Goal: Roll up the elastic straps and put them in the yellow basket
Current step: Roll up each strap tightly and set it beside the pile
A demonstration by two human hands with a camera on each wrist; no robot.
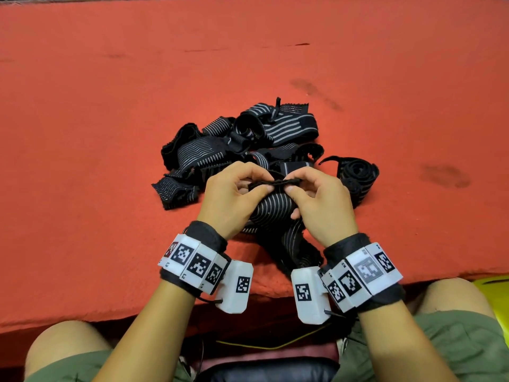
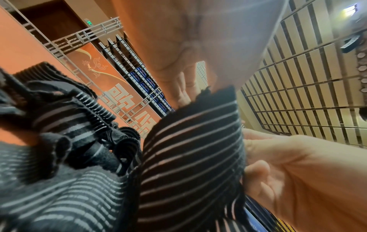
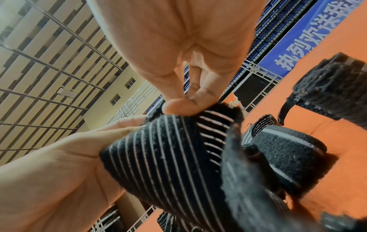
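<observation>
You are pinching the end of a black striped elastic strap [image 1: 271, 209] between your left hand [image 1: 234, 199] and right hand [image 1: 321, 201], above the worktop's [image 1: 110, 119] near edge; keep the edges aligned and the first turns tight

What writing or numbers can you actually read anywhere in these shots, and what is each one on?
"执到欢送我": white characters on the blue banner, cut off at the frame edge; my reading is unsure.
Large white characters on the orange banner: cropped and tilted, not readable.
Small digits beside the square code tags on the wrist bands: too small to read surely.
Green sign above the doorway: too small to read.
The strap held by both hands carries no text.
</observation>
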